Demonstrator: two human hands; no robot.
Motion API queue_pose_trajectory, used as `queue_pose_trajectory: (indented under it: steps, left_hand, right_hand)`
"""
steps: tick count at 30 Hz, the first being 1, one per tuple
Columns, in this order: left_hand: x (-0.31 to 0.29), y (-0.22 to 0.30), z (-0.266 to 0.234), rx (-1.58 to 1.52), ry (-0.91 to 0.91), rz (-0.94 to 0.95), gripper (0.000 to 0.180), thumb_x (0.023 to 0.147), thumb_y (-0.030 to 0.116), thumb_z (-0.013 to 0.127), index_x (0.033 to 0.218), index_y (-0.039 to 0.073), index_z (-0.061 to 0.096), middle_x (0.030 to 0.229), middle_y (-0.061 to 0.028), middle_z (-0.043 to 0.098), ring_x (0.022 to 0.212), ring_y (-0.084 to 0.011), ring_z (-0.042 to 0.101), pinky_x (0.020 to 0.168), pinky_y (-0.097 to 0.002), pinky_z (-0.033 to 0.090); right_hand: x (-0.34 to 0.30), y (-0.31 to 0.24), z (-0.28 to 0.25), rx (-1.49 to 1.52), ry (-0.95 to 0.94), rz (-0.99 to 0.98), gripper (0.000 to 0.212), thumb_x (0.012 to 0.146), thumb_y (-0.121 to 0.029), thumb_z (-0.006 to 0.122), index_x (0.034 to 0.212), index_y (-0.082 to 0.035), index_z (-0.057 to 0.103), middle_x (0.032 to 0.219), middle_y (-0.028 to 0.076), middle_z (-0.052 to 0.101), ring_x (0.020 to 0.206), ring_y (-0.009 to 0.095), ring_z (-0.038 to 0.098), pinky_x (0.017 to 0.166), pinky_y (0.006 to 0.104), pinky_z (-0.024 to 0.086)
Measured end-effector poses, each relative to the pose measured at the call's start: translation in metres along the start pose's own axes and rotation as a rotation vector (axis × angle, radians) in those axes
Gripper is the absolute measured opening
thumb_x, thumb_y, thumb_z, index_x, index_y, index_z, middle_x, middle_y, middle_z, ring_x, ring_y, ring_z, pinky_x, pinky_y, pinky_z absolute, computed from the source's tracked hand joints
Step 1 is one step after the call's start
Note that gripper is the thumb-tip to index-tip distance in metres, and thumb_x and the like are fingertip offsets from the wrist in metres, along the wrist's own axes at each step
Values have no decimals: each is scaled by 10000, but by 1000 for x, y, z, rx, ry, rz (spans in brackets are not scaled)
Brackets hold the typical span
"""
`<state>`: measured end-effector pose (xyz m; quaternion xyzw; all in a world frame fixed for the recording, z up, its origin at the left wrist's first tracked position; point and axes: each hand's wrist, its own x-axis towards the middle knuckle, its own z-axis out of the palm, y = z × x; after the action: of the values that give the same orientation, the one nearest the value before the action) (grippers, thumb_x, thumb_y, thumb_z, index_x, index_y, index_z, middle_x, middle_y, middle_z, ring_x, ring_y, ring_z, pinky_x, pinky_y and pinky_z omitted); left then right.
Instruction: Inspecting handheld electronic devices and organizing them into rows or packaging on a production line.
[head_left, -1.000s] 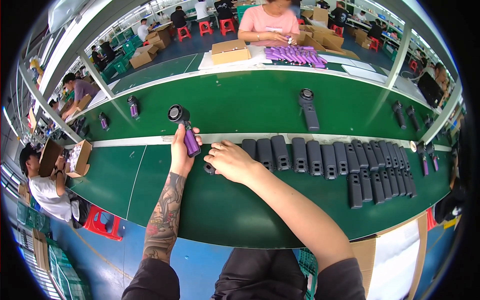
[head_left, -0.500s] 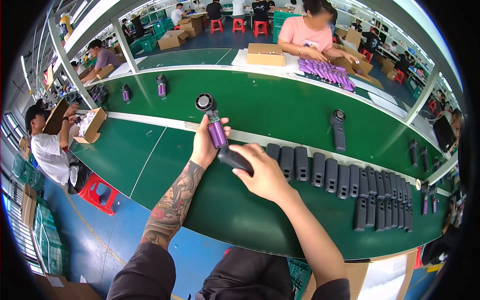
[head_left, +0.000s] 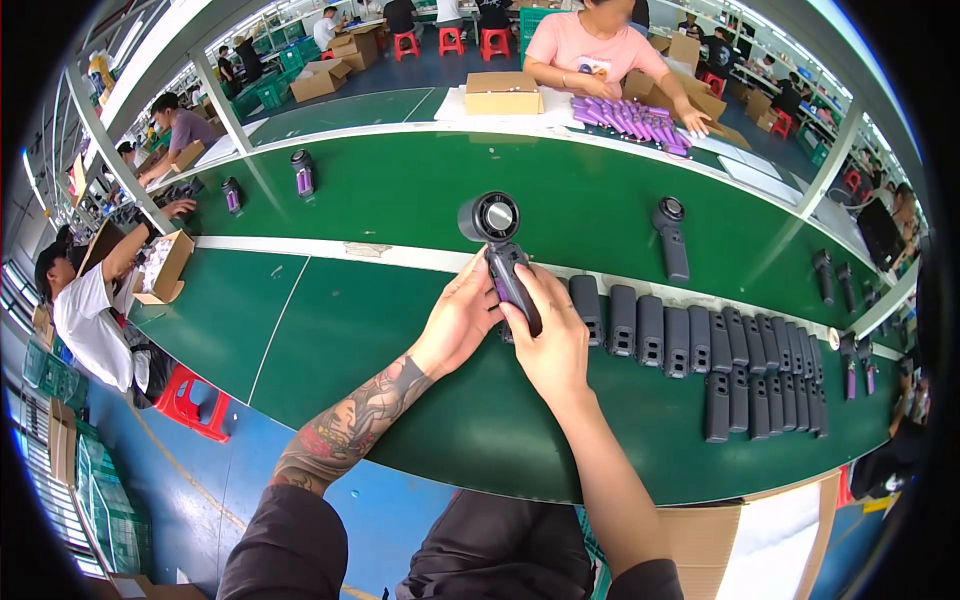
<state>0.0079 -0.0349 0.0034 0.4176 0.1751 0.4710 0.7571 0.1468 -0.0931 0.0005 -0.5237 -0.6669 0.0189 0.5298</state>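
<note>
A small handheld fan with a round dark head and a silver-rimmed face is held upright over the bench. My left hand grips the fan's handle from the left, fingers closed. From the right, my right hand is closed on a dark grey handle shell, which lies along the fan's purple battery core. A strip of purple still shows at the shell's left side. Whether the shell is fully seated cannot be seen, as my fingers cover its lower part. Several similar grey handle shells stand in rows just to the right.
On the green belt beyond lie a grey-handled fan and two purple-cored fans. A co-worker in pink reaches over purple battery parts. At left another worker sits by an open carton. White metal posts frame the belt.
The fan and both hands have moved right. The grey shell, earlier below the purple core and tilted, is now upright along it. The fan's head is turned, and the co-worker in pink stretches an arm right.
</note>
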Motion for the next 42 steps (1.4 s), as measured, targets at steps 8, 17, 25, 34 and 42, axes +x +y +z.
queue_pose_trajectory:
  steps: [8,17,25,34,42]
  left_hand:
    - [-3,3,6,99,-15,56,453,1073,231,482,1499,98,401,1430,-110,539,1240,-206,566,1009,-372,494]
    - [-2,5,-1,128,-37,74,459,1051,151,531,1488,86,404,1385,-114,562,1218,-200,567,1021,-364,483]
    - [-8,4,4,276,-41,90,451,1044,116,527,1461,19,384,1228,-141,607,1050,-174,602,888,-313,514]
    - [-11,0,8,726,-91,204,497,1006,117,590,1438,0,373,1146,-156,613,926,-174,609,801,-305,526]
    - [-14,0,11,605,-110,212,523,968,133,657,1399,5,391,1125,-156,610,926,-192,625,802,-319,530]
  right_hand:
    - [-3,1,8,-130,-33,-78,553,862,-132,736,1388,-118,567,1397,158,562,1119,332,661,824,393,587]
    - [-1,-4,7,-158,21,-153,642,801,-40,746,1409,-91,547,1351,140,596,1123,300,646,902,375,554]
    - [6,-23,-5,473,-142,386,745,820,4,687,1504,-111,415,1361,150,586,1150,286,632,907,342,533]
    - [3,-12,-10,456,-197,287,758,807,84,604,1510,-129,418,1268,155,663,1032,278,689,835,357,538]
    - [2,-27,-11,253,-166,203,767,804,118,552,1504,-173,439,1208,134,705,952,293,715,776,378,541]
